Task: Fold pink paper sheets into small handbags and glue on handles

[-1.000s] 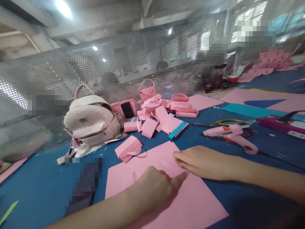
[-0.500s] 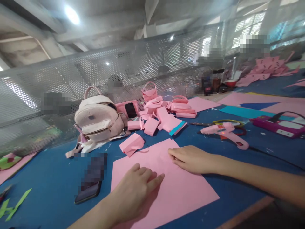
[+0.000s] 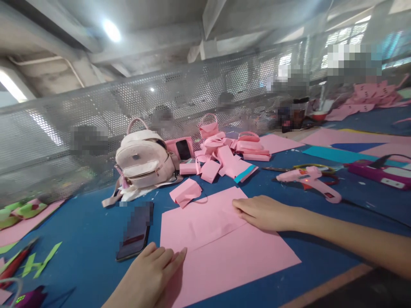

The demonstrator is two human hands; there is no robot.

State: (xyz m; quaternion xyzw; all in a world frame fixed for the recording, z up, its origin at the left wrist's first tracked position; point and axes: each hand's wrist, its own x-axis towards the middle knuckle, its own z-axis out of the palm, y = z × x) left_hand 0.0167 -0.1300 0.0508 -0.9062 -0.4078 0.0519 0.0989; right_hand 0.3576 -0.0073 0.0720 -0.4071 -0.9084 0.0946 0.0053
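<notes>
A pink paper sheet point(image 3: 224, 252) lies on the blue table point(image 3: 80, 231) in front of me, folded over, with a crease running across its middle. My left hand point(image 3: 150, 273) lies flat with fingers together on the sheet's near left edge. My right hand point(image 3: 261, 211) rests palm down at the right end of the fold, its fingertips pressing the far flap. Neither hand holds anything.
A dark phone point(image 3: 135, 233) lies left of the sheet. Behind it are a pale pink backpack point(image 3: 144, 160), a heap of folded pink paper bags point(image 3: 224, 156), a pink glue gun point(image 3: 310, 182), scissors point(image 3: 305, 168), green scraps point(image 3: 32, 261) and a perforated metal screen point(image 3: 96, 115).
My left hand slid left and toward me along the sheet, from its middle to its near left edge, and a crease now shows. My right hand has stayed at the fold's right end.
</notes>
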